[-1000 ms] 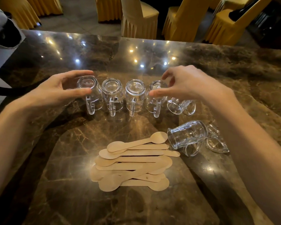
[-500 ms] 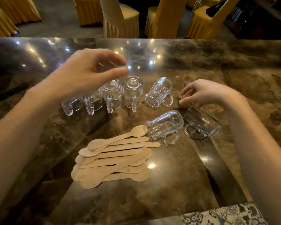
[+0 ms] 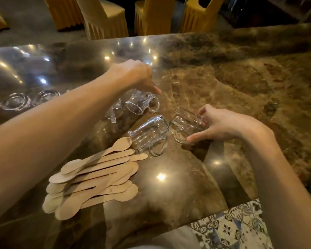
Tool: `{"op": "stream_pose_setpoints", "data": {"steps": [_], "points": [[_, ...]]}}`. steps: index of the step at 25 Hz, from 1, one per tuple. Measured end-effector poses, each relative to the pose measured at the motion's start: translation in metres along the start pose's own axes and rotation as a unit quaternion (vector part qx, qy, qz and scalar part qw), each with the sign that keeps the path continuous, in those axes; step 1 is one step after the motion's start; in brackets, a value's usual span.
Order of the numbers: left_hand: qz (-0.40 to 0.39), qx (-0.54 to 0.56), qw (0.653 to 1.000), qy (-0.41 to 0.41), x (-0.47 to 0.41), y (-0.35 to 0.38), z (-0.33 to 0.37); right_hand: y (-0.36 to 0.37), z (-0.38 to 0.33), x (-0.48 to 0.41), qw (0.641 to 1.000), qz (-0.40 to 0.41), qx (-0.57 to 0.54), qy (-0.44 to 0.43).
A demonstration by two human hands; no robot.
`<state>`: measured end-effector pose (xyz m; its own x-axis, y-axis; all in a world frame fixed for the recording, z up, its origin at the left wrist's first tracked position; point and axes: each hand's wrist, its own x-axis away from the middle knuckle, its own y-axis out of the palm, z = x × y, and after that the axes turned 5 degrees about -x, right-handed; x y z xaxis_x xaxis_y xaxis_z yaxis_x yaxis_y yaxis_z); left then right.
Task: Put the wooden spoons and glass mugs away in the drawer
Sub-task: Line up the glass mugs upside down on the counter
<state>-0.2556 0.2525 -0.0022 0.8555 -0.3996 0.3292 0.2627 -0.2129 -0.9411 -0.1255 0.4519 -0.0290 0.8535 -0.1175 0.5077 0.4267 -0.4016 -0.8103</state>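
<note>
Right hand point(image 3: 221, 125) grips tipped mug point(image 3: 185, 123); left hand point(image 3: 133, 76) pinches another mug point(image 3: 140, 102) (spoons point(image 3: 93, 177) untouched on desk point(image 3: 241, 78)).

I brought my left hand point(image 3: 131, 76) across from above the upright mugs to the tipped mug point(image 3: 141, 102), my fingers coming down onto its upper side. My right hand point(image 3: 217, 125), which had hovered open 0.5 s before, dropped onto the rightmost lying mug point(image 3: 184, 125) and wrapped it, thumb under, fingers over. My view swung right, sliding the spoon pile point(image 3: 92, 178) left
</note>
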Motion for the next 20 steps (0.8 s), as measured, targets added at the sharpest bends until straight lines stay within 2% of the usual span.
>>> {"op": "stream_pose_setpoints", "data": {"steps": [5, 10, 20], "points": [[-0.042, -0.060, 0.996, -0.042, -0.007, -0.001, 0.020, 0.019, 0.017, 0.010, 0.993, 0.079, -0.083, -0.027], [-0.056, -0.088, 0.993, -0.047, -0.012, -0.001, 0.024, 0.018, 0.021, 0.014, 0.980, 0.136, -0.128, -0.073], [-0.021, -0.037, 0.999, -0.026, -0.001, -0.006, 0.014, -0.003, 0.008, 0.005, 0.963, 0.181, -0.147, -0.133]]}}
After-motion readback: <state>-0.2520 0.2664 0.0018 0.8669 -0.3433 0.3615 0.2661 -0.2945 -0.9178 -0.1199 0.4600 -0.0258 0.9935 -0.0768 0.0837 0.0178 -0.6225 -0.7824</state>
